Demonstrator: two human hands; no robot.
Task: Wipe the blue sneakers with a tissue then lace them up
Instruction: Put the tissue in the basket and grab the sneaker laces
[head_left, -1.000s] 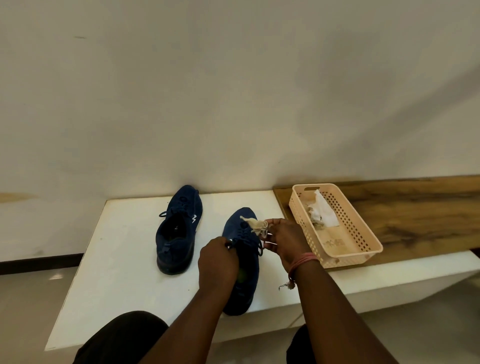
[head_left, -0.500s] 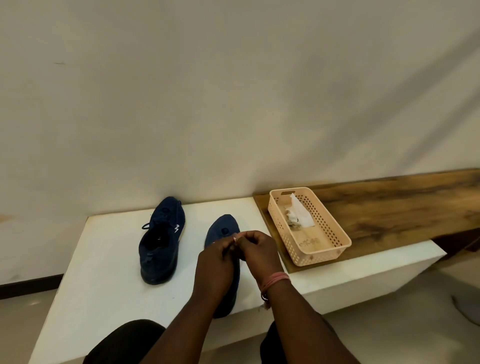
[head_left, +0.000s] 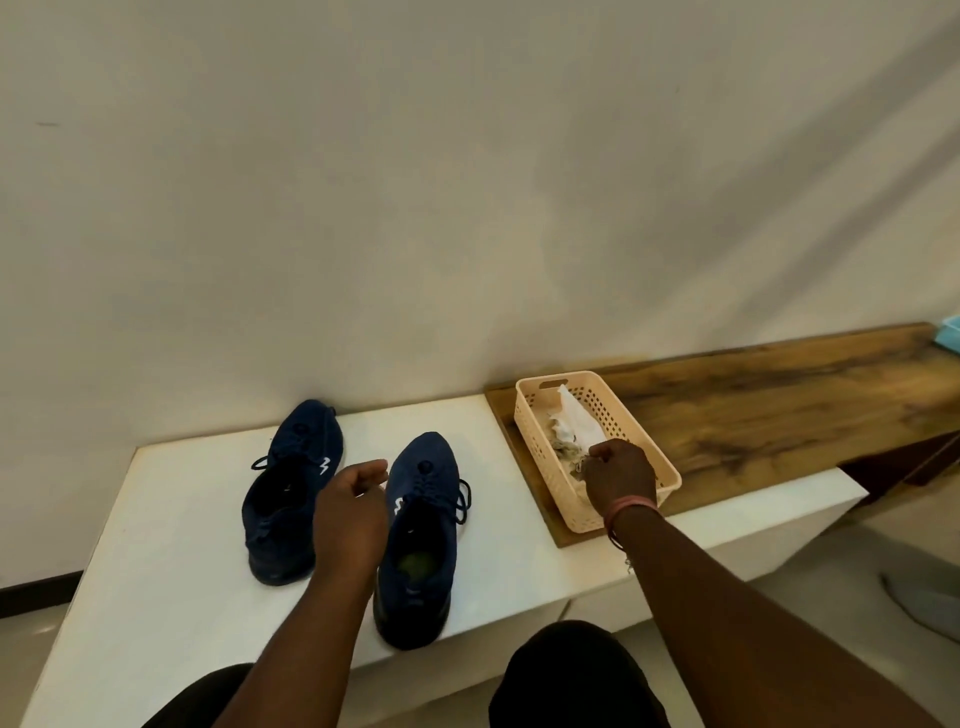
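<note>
White worktop (head_left: 171, 519) fills my view, its near edge hidden behind dark-clothed knees. Nearest, my left hand (head_left: 350, 512) hangs loosely curled and holds nothing, covering the gap between the two blue sneakers. One sneaker (head_left: 418, 540) sits to its right, the other (head_left: 291, 488) left and farther back, laces loose. My right hand (head_left: 618, 475) reaches into the peach basket (head_left: 667, 470), fingers curled; I cannot tell whether it grips the crumpled tissue (head_left: 574, 428) there. Beyond lies a wooden board (head_left: 779, 410) against the wall.
</note>
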